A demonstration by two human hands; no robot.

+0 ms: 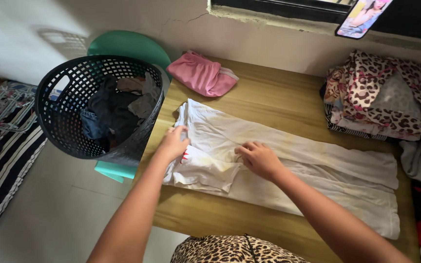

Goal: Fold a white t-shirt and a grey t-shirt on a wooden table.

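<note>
White trousers (317, 165) lie flat across the wooden bench (269, 95), waistband toward the black laundry basket (59, 122) and legs running away from it to the far end. Your left hand (174, 142) reaches in from the near edge, forearm angled up toward the basket, fingers curled down on the waistband where it is folded over; whether they pinch the cloth or only press it you cannot tell. Your right hand (259, 158) comes in from the opposite side, wrist low, fingers spread and pressed flat on the fabric at the seat, just beside the turned-over flap.

The waistband end sits close to the bench corner nearest the basket, which touches that edge. Beyond the trousers, a folded pink garment (203, 74) rests near the wall, well apart from your hands. At the leg end, a pile of leopard-print clothes (381, 92) crowds the bench, near the hems. Bare wood shows between the trousers and the wall, and a narrower strip along the near edge.
</note>
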